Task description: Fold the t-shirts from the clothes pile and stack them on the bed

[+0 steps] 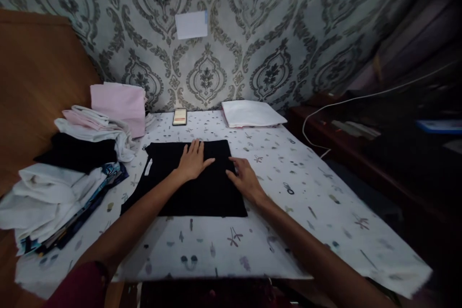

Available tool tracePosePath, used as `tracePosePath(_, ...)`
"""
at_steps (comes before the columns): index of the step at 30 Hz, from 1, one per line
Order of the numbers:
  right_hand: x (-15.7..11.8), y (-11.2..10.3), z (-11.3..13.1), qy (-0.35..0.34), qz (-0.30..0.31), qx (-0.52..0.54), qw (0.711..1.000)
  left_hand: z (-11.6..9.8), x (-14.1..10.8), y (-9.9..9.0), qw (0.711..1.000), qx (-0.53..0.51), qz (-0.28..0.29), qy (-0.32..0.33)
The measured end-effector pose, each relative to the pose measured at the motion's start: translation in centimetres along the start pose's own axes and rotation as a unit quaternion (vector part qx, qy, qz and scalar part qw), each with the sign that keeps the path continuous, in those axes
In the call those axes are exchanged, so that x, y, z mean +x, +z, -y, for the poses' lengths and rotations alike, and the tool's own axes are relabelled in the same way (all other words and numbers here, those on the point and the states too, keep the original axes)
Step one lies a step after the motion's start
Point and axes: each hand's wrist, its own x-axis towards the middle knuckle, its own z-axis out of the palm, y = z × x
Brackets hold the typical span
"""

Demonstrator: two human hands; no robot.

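Note:
A black garment (pixel 205 192) lies flat on the patterned white cloth, with a small white label near its left edge. My left hand (pixel 193 161) rests palm down on its upper middle, fingers spread and thumb out to the right. At the garment's right edge is my right hand (pixel 246 178), its thumb and index finger apart and touching or just above the edge. Nothing shows between the fingers of either hand.
Folded white, pink and black clothes (pixel 61 192) are piled along the left side. A phone (pixel 179 117) and a folded white cloth (pixel 252 113) lie near the wall. To the right, a pale cable (pixel 346 101) hangs beside dark furniture.

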Motion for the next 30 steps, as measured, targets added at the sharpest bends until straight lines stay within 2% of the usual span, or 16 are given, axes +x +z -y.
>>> tracePosePath(3,-2.9,-0.1,0.8,0.017,-0.023,0.043,0.999,0.9,0.9,0.6,0.999,0.003,0.052,-0.005)
tracePosePath(6,-4.3,-0.7,1.9,0.134,-0.014,0.135,0.982,1.0,0.9,0.9,0.999,0.019,0.048,-0.008)
tracePosePath(7,-4.2,-1.0,2.4,0.19,-0.005,0.178,0.965,1.0,0.8,0.8,0.998,0.024,0.05,-0.01)
tracePosePath(9,-3.5,-1.7,3.4,0.299,0.016,0.271,0.915,0.9,0.7,0.7,0.998,0.027,0.06,-0.017)
tracePosePath(12,-1.5,-2.3,4.8,0.386,0.059,0.395,0.832,0.8,0.6,0.3,0.998,0.005,0.065,-0.02)
tracePosePath(14,-0.2,-2.4,5.5,0.393,0.09,0.451,0.796,0.9,0.5,0.1,0.998,-0.015,0.058,-0.019)
tracePosePath(17,1.1,-2.0,6.0,0.387,0.126,0.506,0.761,1.1,0.3,0.1,0.998,-0.042,0.05,-0.021)
tracePosePath(20,1.9,-1.6,6.8,0.381,0.132,0.547,0.734,1.4,0.3,0.1,0.993,-0.108,0.04,-0.023)
tracePosePath(22,2.2,-1.4,7.9,0.359,0.129,0.563,0.734,1.9,0.3,0.0,0.973,-0.228,0.012,-0.033)
tracePosePath(25,2.9,-0.8,10.3,0.314,0.135,0.569,0.748,3.1,0.4,-0.4,0.913,-0.402,-0.045,-0.052)
tracePosePath(30,4.7,2.0,15.4,0.266,0.175,0.552,0.771,6.0,-0.8,-1.3,0.851,-0.51,-0.097,-0.082)
